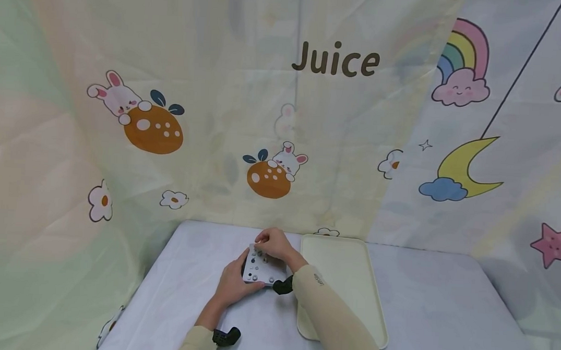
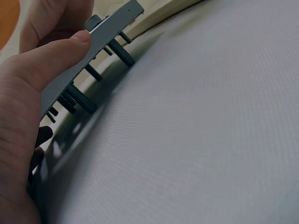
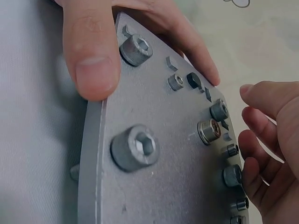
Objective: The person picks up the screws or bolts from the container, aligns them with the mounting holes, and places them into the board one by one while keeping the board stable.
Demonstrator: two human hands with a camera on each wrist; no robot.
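A grey metal plate (image 1: 262, 272) carries several hex socket screws of different sizes, along with small nuts. My left hand (image 1: 232, 283) grips it, with the thumb on the near edge and the fingers along the left side. In the left wrist view, threaded screw shanks (image 2: 122, 52) stick out beneath the plate, which is tilted above the white cloth. My right hand (image 3: 275, 135) is at the plate's far edge, its fingers loosely curled beside a row of screws (image 3: 232, 176). Nothing shows between its thumb and fingertips. A large socket screw (image 3: 135, 148) stands near the left thumb.
A cream tray (image 1: 346, 292) lies on the white-covered table (image 1: 434, 307), right of the plate and partly under the right forearm. Black camera mounts (image 1: 226, 337) sit at both wrists. A printed fabric curtain (image 1: 217, 115) hangs behind and beside the table.
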